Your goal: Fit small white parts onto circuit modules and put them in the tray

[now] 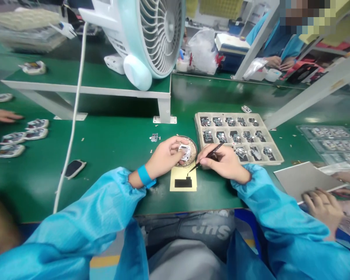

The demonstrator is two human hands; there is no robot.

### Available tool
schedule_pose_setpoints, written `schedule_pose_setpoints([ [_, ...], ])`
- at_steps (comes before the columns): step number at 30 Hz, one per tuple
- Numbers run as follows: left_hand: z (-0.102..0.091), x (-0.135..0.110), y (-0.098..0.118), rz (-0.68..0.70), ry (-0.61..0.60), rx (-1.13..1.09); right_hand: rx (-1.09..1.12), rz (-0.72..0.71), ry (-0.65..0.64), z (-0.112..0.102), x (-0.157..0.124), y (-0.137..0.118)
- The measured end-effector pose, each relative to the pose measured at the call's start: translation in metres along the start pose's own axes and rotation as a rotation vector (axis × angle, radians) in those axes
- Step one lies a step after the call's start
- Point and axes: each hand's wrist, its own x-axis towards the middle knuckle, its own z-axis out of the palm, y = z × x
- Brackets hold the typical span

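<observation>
My left hand [170,155] is closed on a small white-framed electronic part [185,153], held over a round dish [191,143]. Between the fingers of my right hand [221,161] is a pair of dark tweezers [207,157], slanting down to the left. Their tips are close to a black adhesive piece [183,182] on a yellow backing sheet [172,187]; I cannot tell whether they touch it. A compartment tray [275,157] filled with small circuit assemblies lies just beyond my right hand. A loose small part [154,137] rests on the green table left of the dish.
A fan [163,35] stands on a raised green shelf [99,83], its white cable [76,112] running down across the table. Several white-cased devices [36,133] lie at left near another person's hand [4,115]. At right, a person's hand [323,206] touches a grey board [305,181].
</observation>
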Motion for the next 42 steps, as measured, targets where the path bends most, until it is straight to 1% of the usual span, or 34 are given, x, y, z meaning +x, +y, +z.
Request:
schedule_pose_setpoints([
  [2,0.0,0.0,0.0,0.0,0.005,0.002,0.04,0.006,0.04,-0.001,0.0,0.0],
  [4,0.0,-0.001,0.0,-0.001,0.007,0.0,0.035,-0.033,0.09,-0.003,-0.001,0.001],
  [7,0.002,-0.001,0.001,-0.01,0.009,0.009,-0.014,-0.134,0.181,-0.007,-0.001,0.002],
  [12,0.006,-0.002,0.0,0.0,0.047,0.006,-0.096,-0.318,0.36,-0.008,0.002,0.004],
  [14,0.007,-0.002,-0.001,0.015,0.05,0.003,-0.152,-0.394,0.39,-0.007,0.003,0.005],
  [17,0.006,-0.002,-0.003,0.024,0.049,0.002,-0.236,-0.487,0.357,-0.004,0.005,0.007],
  [19,0.006,-0.001,-0.004,0.026,0.042,-0.005,-0.282,-0.512,0.315,-0.002,0.007,0.008],
  [24,0.005,0.001,-0.007,0.057,0.035,-0.006,-0.378,-0.513,0.262,0.0,0.008,0.009],
  [28,0.005,0.001,-0.006,0.047,0.051,0.016,-0.443,-0.518,0.245,0.0,0.009,0.01],
  [34,0.006,0.002,-0.004,0.015,0.071,-0.005,-0.493,-0.518,0.253,0.0,0.008,0.012],
  [42,0.006,0.001,-0.003,0.006,0.079,0.003,-0.528,-0.518,0.242,0.0,0.008,0.013],
])
